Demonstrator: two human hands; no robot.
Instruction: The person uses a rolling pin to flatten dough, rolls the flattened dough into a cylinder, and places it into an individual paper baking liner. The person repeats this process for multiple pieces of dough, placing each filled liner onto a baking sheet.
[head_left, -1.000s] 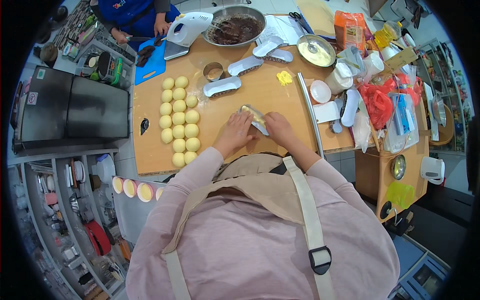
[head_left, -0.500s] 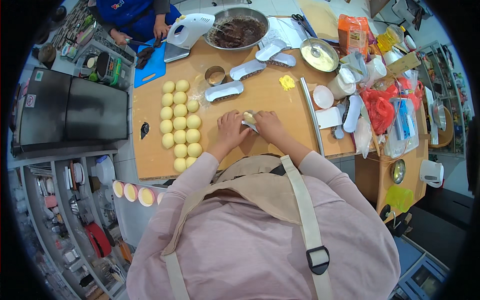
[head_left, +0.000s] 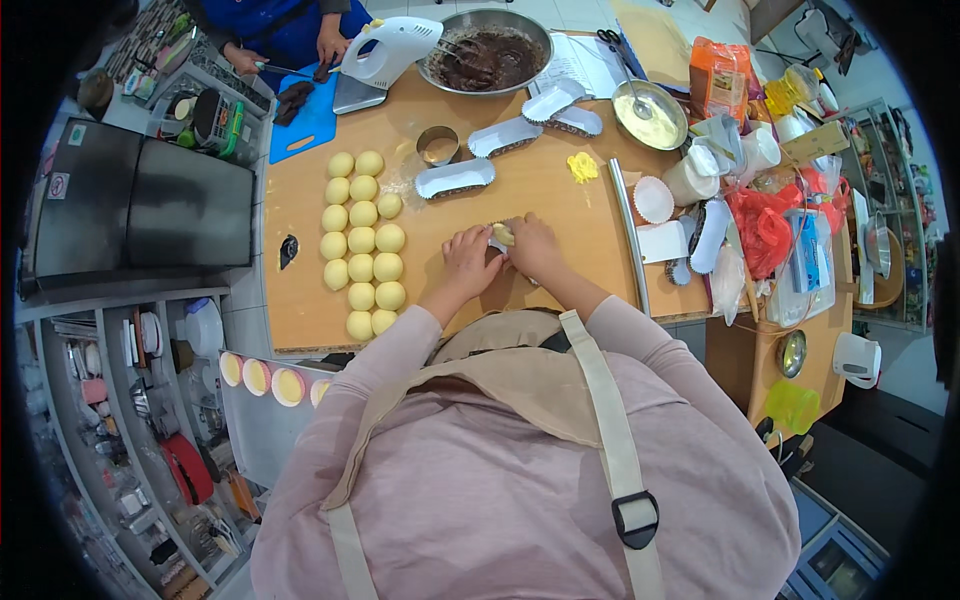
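Note:
At the table's near edge, my left hand [head_left: 467,262] and my right hand [head_left: 535,250] meet with fingers curled inward. Between them is a small pale piece of dough [head_left: 503,234], pinched by my right fingers. Beside it, my left fingers close on a thin whitish thing with a darker side, mostly hidden; its kind is unclear. Rows of round, pale yellow dough balls [head_left: 361,240] lie to the left. Beyond my hands are a long white paper baking case [head_left: 455,179] with a dark patterned side and a metal ring [head_left: 438,146].
A steel bowl of dark mixture [head_left: 492,62], a white hand mixer [head_left: 392,52] and a blue cutting board [head_left: 305,128] stand far off, near another person's hands [head_left: 332,40]. At right are a metal rod [head_left: 628,240], a yellow dab [head_left: 582,167] and bags [head_left: 765,225].
My hands stay together over the same spot; my right fingers have shifted slightly around the dough. The whole view has swung a little. At the far board, the other person's hand has moved.

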